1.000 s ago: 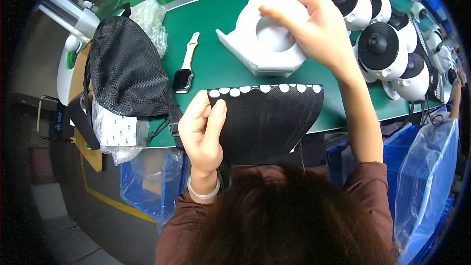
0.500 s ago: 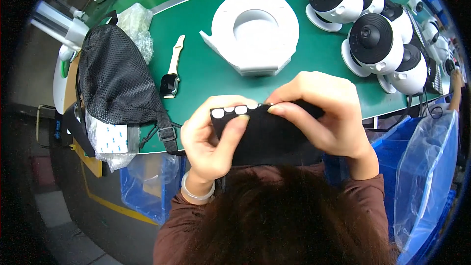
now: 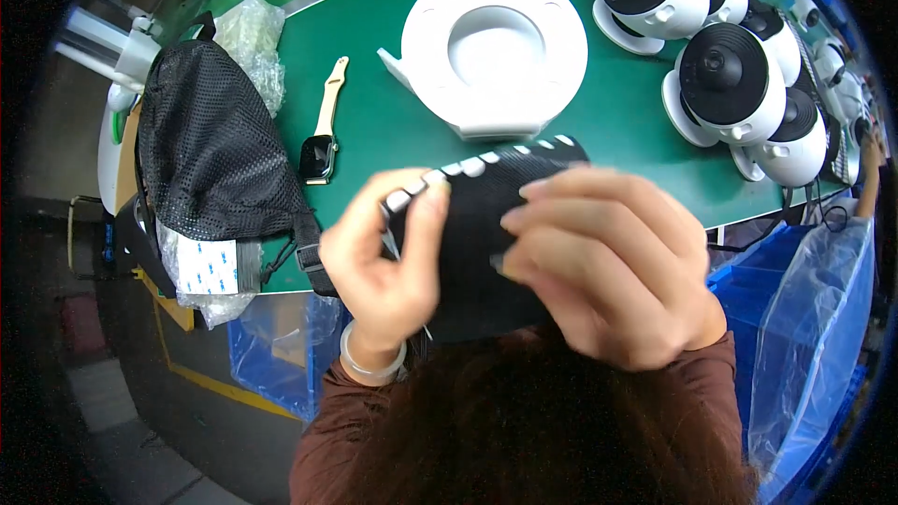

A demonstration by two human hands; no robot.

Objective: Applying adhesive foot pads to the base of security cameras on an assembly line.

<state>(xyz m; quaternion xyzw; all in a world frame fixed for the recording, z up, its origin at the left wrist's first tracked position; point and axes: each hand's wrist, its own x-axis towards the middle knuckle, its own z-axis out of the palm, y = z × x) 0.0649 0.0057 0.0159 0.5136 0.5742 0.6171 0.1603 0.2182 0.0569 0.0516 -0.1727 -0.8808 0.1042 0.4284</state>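
A black sheet of fabric-like material (image 3: 477, 252) with white pads along its far edge is held up in front of me. My left hand (image 3: 388, 252) pinches its left end between thumb and fingers; a pale ring-shaped bracelet sits on that wrist. Over the sheet's right part is my right hand (image 3: 617, 262), fingers bent and smeared by motion. Whether it grips anything cannot be made out. Beyond the sheet lies a round white housing (image 3: 430, 65) with a recessed middle and a flat tab at its left.
A smartwatch (image 3: 320, 159) with a pale strap lies left of the housing. Further left are a black mesh bag (image 3: 210, 140) and clear plastic wrap (image 3: 253, 42). Several white-and-black camera-like units (image 3: 734, 75) stand at the right. Blue bins (image 3: 809, 318) flank the table's front edge.
My right hand has let go of the sheet's far edge and come nearer over its face. The sheet has tilted, its right end rising. My left hand keeps its pinch, shifted slightly left.
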